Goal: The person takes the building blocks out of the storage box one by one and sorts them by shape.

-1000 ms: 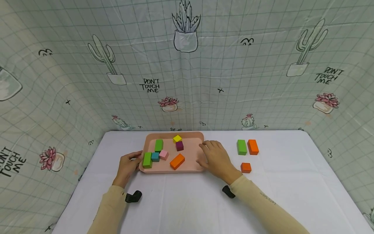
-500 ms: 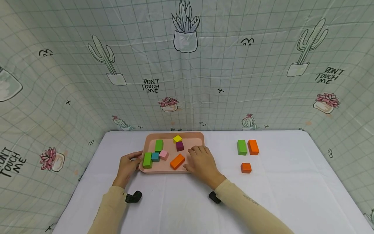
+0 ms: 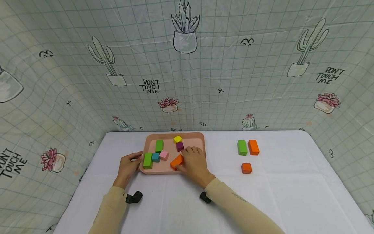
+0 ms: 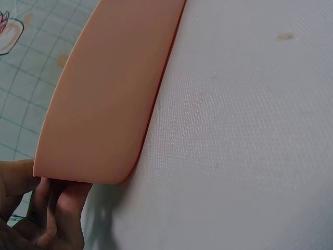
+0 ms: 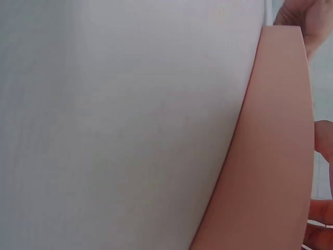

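Observation:
A pink tray (image 3: 195, 162) lies on the white table, holding several coloured blocks. My left hand (image 3: 127, 166) grips its left end; in the left wrist view, the thumb and curled fingers (image 4: 67, 213) meet the tray's end wall. Inside the tray's right half, my right hand (image 3: 195, 164) curls over an orange rectangular block (image 3: 176, 161), thumb at its near side and fingertips at its far side. A purple cube (image 3: 180, 146) and a yellow cube (image 3: 177, 139) sit just beyond. In the right wrist view, the tray's wall hides part of the right fingers (image 5: 321, 212).
In the tray's left half are two green blocks, one a front green block (image 3: 147, 161), with a teal cube (image 3: 155, 157) and a pink cube (image 3: 164, 155). Right of the tray lie a green block (image 3: 242, 148), an orange block (image 3: 253, 147) and an orange cube (image 3: 246, 168).
My right hand has moved left from the tray's right edge to the orange rectangular block inside. The left hand stays at the tray's left end.

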The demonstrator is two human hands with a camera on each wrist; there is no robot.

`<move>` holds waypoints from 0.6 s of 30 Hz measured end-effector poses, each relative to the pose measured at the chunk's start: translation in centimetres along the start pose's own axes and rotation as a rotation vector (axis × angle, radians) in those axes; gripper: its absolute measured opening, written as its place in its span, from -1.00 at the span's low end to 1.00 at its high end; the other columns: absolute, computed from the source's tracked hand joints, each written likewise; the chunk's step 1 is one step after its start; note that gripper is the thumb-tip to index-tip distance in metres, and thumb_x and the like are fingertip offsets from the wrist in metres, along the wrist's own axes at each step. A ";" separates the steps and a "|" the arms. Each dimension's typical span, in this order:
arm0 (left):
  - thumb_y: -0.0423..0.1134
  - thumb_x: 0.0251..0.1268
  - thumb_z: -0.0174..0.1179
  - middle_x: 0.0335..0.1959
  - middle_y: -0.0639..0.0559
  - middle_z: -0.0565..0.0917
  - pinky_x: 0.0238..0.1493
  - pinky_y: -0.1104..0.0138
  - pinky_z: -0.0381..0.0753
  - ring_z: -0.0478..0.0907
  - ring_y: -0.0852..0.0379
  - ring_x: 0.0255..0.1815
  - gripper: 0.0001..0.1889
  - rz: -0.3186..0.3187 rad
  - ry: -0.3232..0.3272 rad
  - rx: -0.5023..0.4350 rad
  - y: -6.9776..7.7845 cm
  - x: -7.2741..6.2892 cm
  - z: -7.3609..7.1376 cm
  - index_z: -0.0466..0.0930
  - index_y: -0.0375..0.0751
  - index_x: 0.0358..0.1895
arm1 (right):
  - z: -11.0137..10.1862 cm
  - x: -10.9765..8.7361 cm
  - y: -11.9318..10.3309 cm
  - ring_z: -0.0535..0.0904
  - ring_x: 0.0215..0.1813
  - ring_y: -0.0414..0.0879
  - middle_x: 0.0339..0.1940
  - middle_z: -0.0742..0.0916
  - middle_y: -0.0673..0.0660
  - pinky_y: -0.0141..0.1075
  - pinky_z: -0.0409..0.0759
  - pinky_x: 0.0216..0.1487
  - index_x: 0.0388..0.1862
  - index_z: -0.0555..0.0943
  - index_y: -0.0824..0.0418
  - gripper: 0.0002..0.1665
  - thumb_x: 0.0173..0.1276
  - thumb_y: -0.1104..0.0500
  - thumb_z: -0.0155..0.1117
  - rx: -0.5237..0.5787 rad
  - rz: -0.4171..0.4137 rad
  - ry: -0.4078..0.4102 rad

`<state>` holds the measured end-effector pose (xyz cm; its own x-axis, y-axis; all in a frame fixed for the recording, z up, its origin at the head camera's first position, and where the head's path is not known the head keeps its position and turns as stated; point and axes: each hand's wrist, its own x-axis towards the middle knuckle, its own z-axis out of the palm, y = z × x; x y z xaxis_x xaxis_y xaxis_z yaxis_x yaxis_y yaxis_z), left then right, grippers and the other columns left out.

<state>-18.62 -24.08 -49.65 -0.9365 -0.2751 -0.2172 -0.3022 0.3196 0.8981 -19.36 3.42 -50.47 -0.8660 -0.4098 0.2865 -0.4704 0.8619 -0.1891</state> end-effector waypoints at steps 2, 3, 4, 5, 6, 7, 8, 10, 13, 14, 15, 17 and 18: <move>-0.38 0.59 0.18 0.06 -0.28 0.61 -0.42 0.50 0.58 0.52 0.27 -0.36 -0.64 -0.001 0.001 0.000 0.0 0.0 0.0 0.62 -0.44 0.33 | 0.1 0.1 -0.2 0.56 0.05 0.07 -0.07 0.71 0.15 -0.05 0.51 0.33 0.08 0.71 0.25 -0.33 0.33 -0.29 0.51 0.016 0.008 -0.005; -0.37 0.59 0.19 0.06 -0.28 0.61 -0.42 0.50 0.58 0.52 0.27 -0.35 -0.64 -0.002 0.002 0.000 0.0 0.0 0.0 0.62 -0.44 0.33 | 0.1 0.2 -0.3 0.55 0.03 0.07 -0.09 0.71 0.15 -0.05 0.50 0.32 0.05 0.72 0.25 -0.34 0.33 -0.29 0.51 0.023 0.010 -0.006; -0.37 0.59 0.19 0.05 -0.27 0.61 -0.42 0.50 0.58 0.52 0.28 -0.36 -0.64 -0.003 0.002 -0.001 0.0 0.0 0.0 0.62 -0.44 0.33 | 0.2 0.3 -0.3 0.55 0.03 0.07 -0.10 0.70 0.15 -0.05 0.50 0.31 0.04 0.72 0.25 -0.34 0.33 -0.29 0.50 0.033 0.013 -0.013; -0.37 0.59 0.19 0.05 -0.27 0.61 -0.42 0.50 0.58 0.52 0.27 -0.36 -0.64 -0.002 0.002 -0.002 0.0 0.0 0.0 0.62 -0.44 0.33 | 0.2 0.4 -0.4 0.55 0.02 0.07 -0.10 0.70 0.15 -0.06 0.50 0.31 0.03 0.72 0.26 -0.33 0.33 -0.30 0.50 0.038 0.017 -0.020; -0.37 0.59 0.19 0.04 -0.26 0.61 -0.43 0.49 0.58 0.52 0.27 -0.36 -0.64 -0.002 0.001 -0.002 0.0 0.0 0.0 0.62 -0.44 0.33 | 0.3 0.5 -0.5 0.54 0.02 0.07 -0.10 0.70 0.16 -0.06 0.50 0.31 0.04 0.72 0.26 -0.32 0.32 -0.31 0.50 0.042 0.019 -0.027; -0.37 0.59 0.20 0.03 -0.27 0.61 -0.43 0.49 0.58 0.52 0.27 -0.36 -0.64 -0.001 0.000 -0.002 -0.1 0.0 0.0 0.62 -0.44 0.33 | 0.3 0.5 -0.6 0.54 0.02 0.07 -0.08 0.71 0.16 -0.06 0.50 0.30 0.05 0.72 0.26 -0.30 0.32 -0.32 0.51 0.044 0.022 -0.034; -0.37 0.59 0.20 0.03 -0.26 0.61 -0.43 0.49 0.58 0.52 0.26 -0.36 -0.64 -0.002 -0.001 -0.002 -0.1 0.0 0.0 0.61 -0.45 0.33 | 0.4 0.6 -0.6 0.54 0.02 0.06 -0.07 0.71 0.16 -0.07 0.50 0.30 0.07 0.72 0.26 -0.28 0.31 -0.33 0.51 0.042 0.025 -0.042; -0.37 0.59 0.19 0.02 -0.25 0.61 -0.43 0.49 0.58 0.52 0.26 -0.36 -0.64 -0.005 -0.001 -0.001 0.0 0.0 0.0 0.62 -0.44 0.33 | 0.5 0.8 -0.8 0.54 0.03 0.06 -0.03 0.72 0.17 -0.07 0.50 0.30 0.11 0.71 0.27 -0.24 0.29 -0.35 0.52 0.040 0.031 -0.059; -0.37 0.59 0.19 0.02 -0.25 0.62 -0.42 0.49 0.58 0.52 0.26 -0.35 -0.64 -0.007 -0.001 0.001 0.0 0.0 0.0 0.61 -0.44 0.33 | 0.6 1.0 -0.9 0.54 0.02 0.05 -0.01 0.74 0.17 -0.08 0.51 0.29 0.14 0.70 0.27 -0.20 0.28 -0.37 0.52 0.021 0.034 -0.074; -0.38 0.59 0.18 0.02 -0.26 0.62 -0.42 0.49 0.58 0.52 0.26 -0.35 -0.64 -0.007 0.000 -0.001 0.1 0.0 0.0 0.61 -0.44 0.33 | 0.6 1.1 -1.0 0.53 0.01 0.05 -0.01 0.74 0.17 -0.09 0.52 0.29 0.15 0.70 0.27 -0.19 0.27 -0.37 0.52 0.015 0.034 -0.079; -0.38 0.59 0.18 0.03 -0.26 0.61 -0.42 0.49 0.58 0.52 0.26 -0.34 -0.64 -0.009 0.000 -0.002 0.1 0.0 0.0 0.61 -0.44 0.33 | 0.6 1.1 -1.0 0.53 0.00 0.05 -0.01 0.75 0.17 -0.09 0.52 0.28 0.15 0.70 0.27 -0.18 0.27 -0.38 0.53 0.010 0.032 -0.083; -0.38 0.59 0.19 0.04 -0.27 0.62 -0.42 0.49 0.58 0.52 0.26 -0.33 -0.64 -0.008 -0.003 -0.003 0.1 0.0 0.0 0.61 -0.44 0.33 | 0.5 1.3 -1.1 0.53 -0.01 0.05 -0.01 0.75 0.18 -0.09 0.53 0.27 0.15 0.70 0.27 -0.18 0.26 -0.38 0.53 -0.002 0.029 -0.091; -0.38 0.59 0.19 0.04 -0.27 0.62 -0.42 0.49 0.58 0.52 0.26 -0.34 -0.64 -0.007 -0.005 -0.004 0.0 0.0 0.0 0.61 -0.45 0.33 | 0.4 1.3 -1.1 0.53 -0.01 0.05 -0.01 0.75 0.17 -0.09 0.53 0.26 0.15 0.70 0.27 -0.18 0.26 -0.37 0.53 -0.006 0.028 -0.095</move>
<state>-18.66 -24.05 -49.62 -0.9355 -0.2725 -0.2251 -0.3076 0.3142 0.8982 -20.03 1.83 -50.32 -0.8910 -0.4122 0.1904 -0.4454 0.8750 -0.1898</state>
